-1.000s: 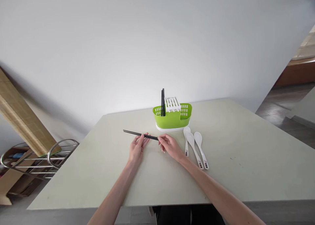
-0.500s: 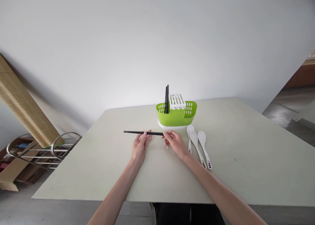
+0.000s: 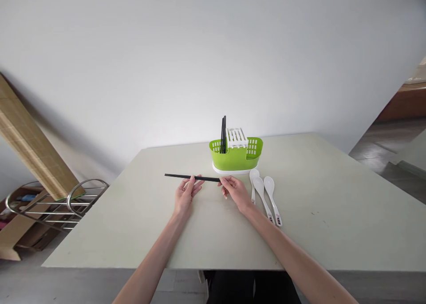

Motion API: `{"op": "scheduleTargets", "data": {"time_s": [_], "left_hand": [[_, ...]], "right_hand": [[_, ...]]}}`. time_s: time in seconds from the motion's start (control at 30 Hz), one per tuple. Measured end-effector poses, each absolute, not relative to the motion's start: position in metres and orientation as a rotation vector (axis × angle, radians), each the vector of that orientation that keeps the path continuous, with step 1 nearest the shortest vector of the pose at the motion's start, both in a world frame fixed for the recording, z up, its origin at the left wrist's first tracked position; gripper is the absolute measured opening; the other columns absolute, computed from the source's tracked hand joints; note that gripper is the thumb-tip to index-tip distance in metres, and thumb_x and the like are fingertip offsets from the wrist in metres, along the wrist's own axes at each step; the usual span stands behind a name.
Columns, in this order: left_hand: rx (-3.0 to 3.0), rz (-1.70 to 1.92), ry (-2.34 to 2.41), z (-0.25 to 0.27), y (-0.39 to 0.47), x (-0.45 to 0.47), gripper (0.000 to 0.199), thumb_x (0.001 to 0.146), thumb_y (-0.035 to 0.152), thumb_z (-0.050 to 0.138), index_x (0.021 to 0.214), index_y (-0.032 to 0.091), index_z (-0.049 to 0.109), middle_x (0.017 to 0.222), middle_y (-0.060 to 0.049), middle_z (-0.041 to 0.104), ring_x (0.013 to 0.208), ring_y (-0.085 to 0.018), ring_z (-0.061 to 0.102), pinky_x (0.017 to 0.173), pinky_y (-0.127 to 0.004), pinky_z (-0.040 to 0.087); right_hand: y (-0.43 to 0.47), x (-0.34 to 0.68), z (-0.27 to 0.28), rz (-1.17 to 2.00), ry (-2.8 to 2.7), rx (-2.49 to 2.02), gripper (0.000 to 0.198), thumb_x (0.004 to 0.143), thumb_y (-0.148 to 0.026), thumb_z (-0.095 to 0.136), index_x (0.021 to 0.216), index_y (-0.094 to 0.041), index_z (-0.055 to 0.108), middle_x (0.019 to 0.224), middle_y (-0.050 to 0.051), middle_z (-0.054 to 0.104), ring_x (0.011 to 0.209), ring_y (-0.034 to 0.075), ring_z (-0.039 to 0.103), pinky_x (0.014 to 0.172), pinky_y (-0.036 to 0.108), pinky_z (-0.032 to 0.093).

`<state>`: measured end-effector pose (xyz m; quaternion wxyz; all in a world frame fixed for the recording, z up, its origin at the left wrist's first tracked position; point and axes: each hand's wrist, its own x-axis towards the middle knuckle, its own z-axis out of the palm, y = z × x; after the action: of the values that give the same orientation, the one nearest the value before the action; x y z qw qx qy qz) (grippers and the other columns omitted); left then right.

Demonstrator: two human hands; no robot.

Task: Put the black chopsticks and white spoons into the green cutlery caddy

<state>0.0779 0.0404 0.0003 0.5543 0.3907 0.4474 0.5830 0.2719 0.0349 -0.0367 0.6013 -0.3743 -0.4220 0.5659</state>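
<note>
Black chopsticks (image 3: 179, 176) are held level just above the pale table (image 3: 333, 215), pointing left. My right hand (image 3: 234, 191) pinches their right end. My left hand (image 3: 186, 195) steadies them near the middle with its fingertips. Behind my right hand stands a green cutlery basket (image 3: 237, 159) with a white insert, and more black chopsticks (image 3: 223, 133) stand upright in its left compartment. Three white spoons (image 3: 264, 195) lie side by side on the table just right of my right hand.
A metal wire rack (image 3: 56, 204) stands on the floor off the table's left edge, beside a leaning bamboo mat (image 3: 29, 148). A white wall rises behind the table. Wooden flooring and furniture show at the far right.
The chopsticks have turned from a slant to level, and both hands have shifted slightly toward the basket with them. The camera view has moved a little.
</note>
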Motion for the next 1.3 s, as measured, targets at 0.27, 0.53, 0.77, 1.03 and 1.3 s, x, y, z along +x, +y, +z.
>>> {"op": "scheduleTargets", "data": {"time_s": [0.27, 0.53, 0.77, 1.03, 1.3], "left_hand": [[1.167, 1.461, 1.109, 0.048, 0.052, 0.065, 0.044, 0.075, 0.054, 0.087, 0.089, 0.018, 0.067, 0.115, -0.014, 0.079, 0.104, -0.027, 0.077, 0.082, -0.029, 0.062], [1.563, 1.57, 1.141, 0.14, 0.088, 0.081, 0.041, 0.086, 0.056, 0.076, 0.097, 0.018, 0.065, 0.114, -0.012, 0.079, 0.107, -0.028, 0.076, 0.079, -0.031, 0.062], [1.794, 1.422, 1.225, 0.142, 0.156, 0.127, 0.034, 0.086, 0.048, 0.076, 0.092, 0.015, 0.066, 0.099, -0.014, 0.08, 0.089, -0.027, 0.079, 0.07, -0.033, 0.062], [2.107, 1.072, 1.533, 0.106, 0.205, 0.145, 0.027, 0.088, 0.046, 0.072, 0.092, 0.02, 0.071, 0.089, -0.01, 0.081, 0.081, -0.025, 0.078, 0.076, -0.036, 0.06], [2.269, 0.902, 1.603, 0.096, 0.226, 0.157, 0.027, 0.081, 0.052, 0.078, 0.08, 0.024, 0.076, 0.088, -0.007, 0.081, 0.09, -0.029, 0.074, 0.081, -0.037, 0.054]], "right_hand": [[0.026, 0.273, -0.027, 1.45, -1.102, -0.749, 0.046, 0.086, -0.065, 0.071, 0.096, -0.02, 0.073, 0.1, 0.007, 0.074, 0.061, 0.011, 0.057, 0.053, 0.027, 0.046], [0.019, 0.272, -0.019, 1.593, -1.219, -0.744, 0.048, 0.087, -0.064, 0.071, 0.1, -0.018, 0.073, 0.096, 0.006, 0.072, 0.065, 0.011, 0.059, 0.054, 0.024, 0.047], [0.022, 0.271, -0.023, 1.627, -1.254, -0.731, 0.045, 0.086, -0.061, 0.073, 0.099, -0.018, 0.071, 0.094, 0.005, 0.072, 0.064, 0.011, 0.06, 0.053, 0.023, 0.046], [0.027, 0.271, -0.022, 1.665, -1.256, -0.676, 0.041, 0.085, -0.058, 0.075, 0.096, -0.019, 0.069, 0.095, 0.005, 0.073, 0.066, 0.011, 0.061, 0.054, 0.023, 0.046], [0.029, 0.273, -0.014, 1.704, -1.251, -0.672, 0.04, 0.085, -0.058, 0.075, 0.096, -0.02, 0.07, 0.095, 0.004, 0.074, 0.066, 0.011, 0.061, 0.054, 0.023, 0.046]]}}
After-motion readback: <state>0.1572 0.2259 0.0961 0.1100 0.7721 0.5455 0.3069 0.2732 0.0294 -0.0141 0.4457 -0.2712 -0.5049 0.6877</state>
